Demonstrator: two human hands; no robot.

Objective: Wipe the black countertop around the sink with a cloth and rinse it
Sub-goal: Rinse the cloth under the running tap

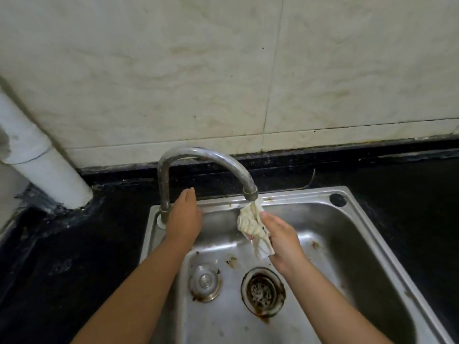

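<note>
My right hand (pixel 283 238) grips a crumpled, stained white cloth (pixel 252 225) and holds its top right under the spout of the curved steel tap (pixel 203 157), above the steel sink (pixel 360 214). My left hand (pixel 183 214) reaches with straight fingers past the tap's upright stem, over the sink's back rim; whatever lies under its palm is hidden. The black countertop (pixel 74 244) surrounds the sink and looks wet and speckled at the left.
In the basin sit a dirty round drain (pixel 263 291) and a metal stopper (pixel 206 281). A white pipe (pixel 42 157) runs down to the counter at the back left. A tiled wall (pixel 223 70) rises behind the counter.
</note>
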